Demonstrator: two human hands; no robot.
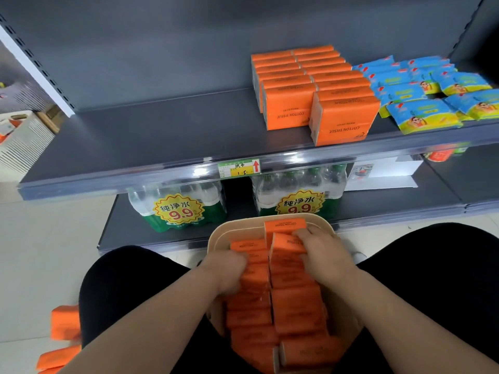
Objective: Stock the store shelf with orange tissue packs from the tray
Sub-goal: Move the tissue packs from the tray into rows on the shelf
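A beige tray sits between my knees, packed with two rows of upright orange tissue packs. My left hand reaches into the left row, fingers curled round packs there. Over the right row, my right hand grips the packs near the tray's far end. On the grey shelf above, two rows of orange tissue packs stand at the centre right, labelled COTTON TISSUE.
Blue and yellow wipe packs fill the shelf right of the orange ones. Bottled water multipacks stand on the lower shelf behind the tray. Loose orange packs lie on the floor at my left. A white crate stands far left.
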